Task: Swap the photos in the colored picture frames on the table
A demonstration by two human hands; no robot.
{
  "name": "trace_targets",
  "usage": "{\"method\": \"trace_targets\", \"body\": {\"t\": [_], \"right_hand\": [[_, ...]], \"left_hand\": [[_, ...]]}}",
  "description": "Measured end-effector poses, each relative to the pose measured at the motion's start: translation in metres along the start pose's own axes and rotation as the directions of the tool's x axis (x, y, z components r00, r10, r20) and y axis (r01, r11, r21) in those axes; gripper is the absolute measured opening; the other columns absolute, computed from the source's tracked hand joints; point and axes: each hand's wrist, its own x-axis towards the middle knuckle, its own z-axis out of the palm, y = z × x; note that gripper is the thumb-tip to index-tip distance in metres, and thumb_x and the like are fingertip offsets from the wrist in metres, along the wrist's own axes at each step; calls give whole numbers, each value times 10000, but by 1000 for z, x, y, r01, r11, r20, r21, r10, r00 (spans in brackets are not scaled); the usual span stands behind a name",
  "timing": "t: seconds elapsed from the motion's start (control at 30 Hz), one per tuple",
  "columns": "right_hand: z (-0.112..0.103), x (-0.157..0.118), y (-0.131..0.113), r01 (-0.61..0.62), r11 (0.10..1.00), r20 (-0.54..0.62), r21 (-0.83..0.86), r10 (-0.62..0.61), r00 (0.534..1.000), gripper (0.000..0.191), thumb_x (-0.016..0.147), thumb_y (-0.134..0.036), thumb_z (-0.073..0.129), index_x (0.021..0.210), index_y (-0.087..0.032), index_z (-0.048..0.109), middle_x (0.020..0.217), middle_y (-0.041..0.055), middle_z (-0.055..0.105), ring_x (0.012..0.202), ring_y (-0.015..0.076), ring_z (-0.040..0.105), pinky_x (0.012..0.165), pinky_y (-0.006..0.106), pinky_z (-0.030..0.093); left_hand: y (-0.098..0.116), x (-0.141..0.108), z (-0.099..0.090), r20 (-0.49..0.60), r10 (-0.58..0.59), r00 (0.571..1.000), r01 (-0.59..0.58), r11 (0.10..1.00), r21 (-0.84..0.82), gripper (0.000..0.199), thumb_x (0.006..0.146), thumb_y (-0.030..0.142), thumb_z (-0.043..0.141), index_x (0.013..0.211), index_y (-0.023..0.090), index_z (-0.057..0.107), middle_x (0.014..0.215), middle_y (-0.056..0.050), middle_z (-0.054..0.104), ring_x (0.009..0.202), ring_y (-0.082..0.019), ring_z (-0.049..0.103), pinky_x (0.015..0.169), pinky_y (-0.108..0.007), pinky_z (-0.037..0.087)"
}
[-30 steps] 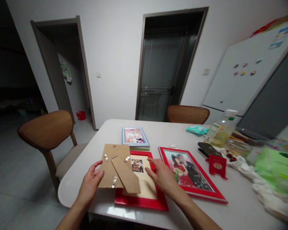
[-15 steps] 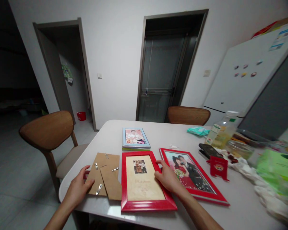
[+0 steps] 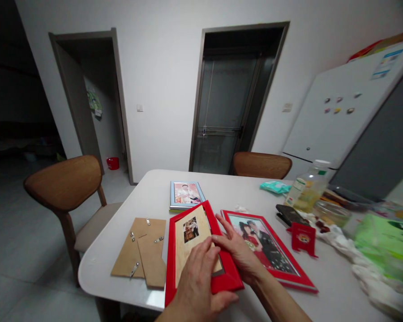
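In the head view a red picture frame (image 3: pixel 170 250), tilted up off the table on its right side, holds a cream sheet (image 3: pixel 184 250) with a small photo. My right hand (image 3: pixel 238 250) grips the frame's right side, thumb over the front. My left hand (image 3: pixel 198 279) lies across the lower part of the sheet, fingers stretched towards the right edge and thumb apart. The sheet sits askew, with a dark gap at its lower right. Left of the frame lies a brown backing board (image 3: pixel 151 264) with metal clips; its flap is raised.
A second red frame (image 3: pixel 304 279) with a couple's picture lies at right, and a blue frame (image 3: pixel 171 201) lies behind. A bottle (image 3: pixel 305 190), a dark phone-like object (image 3: pixel 290 216), a red stand (image 3: pixel 304 239) and a green packet (image 3: pixel 383 241) crowd the right side. Wooden chairs (image 3: pixel 65 183) surround the table.
My left hand has moved right from the backing board onto the sheet. The red frame has been tilted and turned, its right side raised in my right hand, and the sheet has shifted inside it.
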Motion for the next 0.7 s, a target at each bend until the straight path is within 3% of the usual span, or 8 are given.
{"method": "trace_targets", "body": {"t": [0.1, 0.3, 0.4, 0.47, 0.57, 0.63, 0.7], "right_hand": [[1, 0, -2, -3, 1000, -30, 1, 3, 1000, 845, 580, -233, 635, 1298, -234, 190, 919, 54, 642, 703, 179, 619, 692, 340, 476], [0, 6, 2, -9, 993, -74, -116, 0, 997, 797, 568, -205, 604, 1279, -247, 247, 888, 26, 629, 560, 108, 578, 564, 249, 469], [-14, 15, 7, 8, 939, -112, -344, -49, 993, 748, 601, -187, 543, 1285, -222, 242, 810, 15, 619, 554, 101, 562, 506, 212, 437], [-26, 21, 11, 10, 817, -125, -577, -101, 987, 693, 632, -195, 495, 1283, -176, 257, 736, 13, 614, 553, 117, 555, 513, 224, 428], [-43, 29, 19, -8, 442, -110, -897, -207, 972, 558, 651, -196, 454, 1202, -122, 409, 800, 65, 631, 651, 163, 573, 622, 273, 431], [-48, 32, 26, -18, 221, -73, -975, -243, 967, 505, 658, -185, 437, 1157, -108, 466, 935, 109, 620, 777, 194, 578, 711, 290, 415], [-50, 34, 33, -13, 95, -36, -995, -246, 969, 497, 682, -185, 412, 1170, -103, 455, 1009, 131, 600, 860, 214, 569, 761, 301, 399]], "left_hand": [[-8, 3, -7, -60, 4, 998, -2, 999, 38, 588, 680, 296, 615, 1194, 165, 361, 1286, -135, 374, 1177, -270, 333, 958, -475, 319], [-11, 5, -22, -81, 136, 987, -121, 978, 170, 557, 648, 25, 428, 1177, 184, 363, 1156, -73, 494, 1082, -200, 431, 938, -368, 368], [-16, 1, -43, -275, 21, 961, 17, 991, 134, 498, 667, 34, 379, 1141, 189, 384, 1071, -68, 518, 981, -188, 498, 839, -329, 444], [-27, -5, -60, -404, -135, 905, 176, 982, 67, 424, 696, 89, 388, 1110, 178, 401, 1023, -73, 520, 896, -190, 533, 728, -310, 488], [-56, -23, -77, -476, -304, 825, 346, 938, 0, 399, 694, 156, 417, 1093, 174, 409, 1000, -71, 519, 862, -207, 544, 708, -342, 486], [-77, -38, -80, -463, -360, 810, 395, 918, -23, 392, 683, 182, 427, 1075, 170, 422, 1034, -75, 507, 838, -207, 557, 723, -360, 482], [-93, -51, -78, -412, -401, 818, 437, 900, -8, 384, 679, 191, 425, 1062, 169, 435, 1046, -75, 511, 831, -206, 566, 722, -360, 486]]}}
